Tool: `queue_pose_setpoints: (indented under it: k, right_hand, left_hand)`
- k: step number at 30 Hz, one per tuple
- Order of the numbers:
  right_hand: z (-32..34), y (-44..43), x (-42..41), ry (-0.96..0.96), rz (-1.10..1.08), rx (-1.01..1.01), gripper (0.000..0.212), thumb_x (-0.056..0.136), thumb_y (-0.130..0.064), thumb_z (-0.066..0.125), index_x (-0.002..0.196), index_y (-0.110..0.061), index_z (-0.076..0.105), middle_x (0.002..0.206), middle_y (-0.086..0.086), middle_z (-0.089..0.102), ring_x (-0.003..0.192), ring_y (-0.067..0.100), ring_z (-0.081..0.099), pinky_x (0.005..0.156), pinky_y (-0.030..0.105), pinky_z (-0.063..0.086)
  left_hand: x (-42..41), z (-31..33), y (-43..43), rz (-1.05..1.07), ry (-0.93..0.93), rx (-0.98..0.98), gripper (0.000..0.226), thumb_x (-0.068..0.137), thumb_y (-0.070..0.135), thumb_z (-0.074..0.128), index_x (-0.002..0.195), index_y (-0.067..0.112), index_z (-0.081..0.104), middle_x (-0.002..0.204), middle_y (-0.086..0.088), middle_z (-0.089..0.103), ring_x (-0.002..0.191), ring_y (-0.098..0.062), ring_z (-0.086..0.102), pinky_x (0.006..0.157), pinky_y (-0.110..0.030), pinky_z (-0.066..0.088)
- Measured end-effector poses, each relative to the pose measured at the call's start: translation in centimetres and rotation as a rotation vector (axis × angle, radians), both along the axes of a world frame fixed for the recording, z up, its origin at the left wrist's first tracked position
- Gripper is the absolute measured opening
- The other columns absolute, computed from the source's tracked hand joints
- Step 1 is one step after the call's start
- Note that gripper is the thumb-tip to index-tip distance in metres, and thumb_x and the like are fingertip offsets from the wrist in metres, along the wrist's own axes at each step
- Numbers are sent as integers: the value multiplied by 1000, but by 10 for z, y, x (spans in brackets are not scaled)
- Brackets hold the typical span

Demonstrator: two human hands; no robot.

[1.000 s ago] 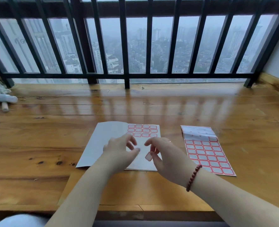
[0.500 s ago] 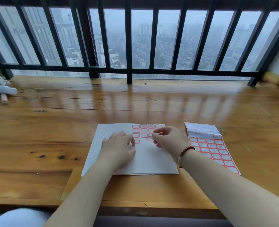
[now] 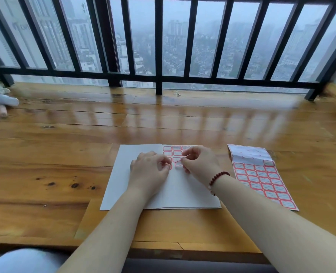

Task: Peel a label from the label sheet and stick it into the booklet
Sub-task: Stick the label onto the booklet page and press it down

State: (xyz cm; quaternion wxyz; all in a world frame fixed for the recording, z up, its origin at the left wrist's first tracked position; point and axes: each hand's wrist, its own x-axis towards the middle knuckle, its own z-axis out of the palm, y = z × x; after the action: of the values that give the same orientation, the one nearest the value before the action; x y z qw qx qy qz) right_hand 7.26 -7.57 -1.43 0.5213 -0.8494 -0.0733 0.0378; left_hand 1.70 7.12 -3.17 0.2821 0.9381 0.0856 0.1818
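open white paper booklet (image 3: pixel 123 180) lying flat on a glossy wooden plank table (image 3: pixel 64 154), red-bordered labels stuck in rows on its right page. right hand (image 3: pixel 200 164), red bead bracelet (image 3: pixel 218 177) at the wrist, pinches a small red-bordered white label (image 3: pixel 178 164) tilted just over the page, at 9 o'clock of that hand. left hand (image 3: pixel 149 170) rests curled on the booklet, fingertips beside the label. red-and-white label sheet (image 3: pixel 261 178), partly peeled, lies at 3 o'clock of the booklet. black metal railing (image 3: pixel 159 75) fronts a hazy city window. no print is legible.
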Motion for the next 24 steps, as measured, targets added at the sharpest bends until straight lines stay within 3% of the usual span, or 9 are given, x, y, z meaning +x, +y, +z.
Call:
queue_pose_setpoints:
  k: [6,9,14,24]
  right_hand:
    - [1,0,-1,-49,20,-59,15,80,-8,63,74,-22,63,60,-5,65,38,0,55,42,10,45]
    - [0,0,-2,-52,13,-48,15,80,-8,63,73,-22,64,62,-3,65,42,2,57,44,13,46]
    - [0,4,-4,-95,15,-89,20,78,-8,63,67,-24,62,67,0,66,58,14,60,63,26,51]
    - [-2,7,-3,-142,6,-158,19,74,-9,62,64,-26,60,66,-5,64,59,10,59,56,20,44]
  left_hand:
    - [1,-3,0,1,-7,6,9,81,38,60,86,38,68,91,15,59,100,-17,46,77,-32,24]
    - [1,-4,0,3,-5,7,9,81,37,60,86,39,67,93,15,59,100,-17,46,78,-32,25]
    - [0,-3,0,-2,0,16,10,82,38,59,88,40,67,92,16,57,101,-17,46,78,-32,26]
    - [-1,-2,-1,-6,1,21,12,83,37,58,91,39,67,98,13,59,103,-17,45,81,-32,25]
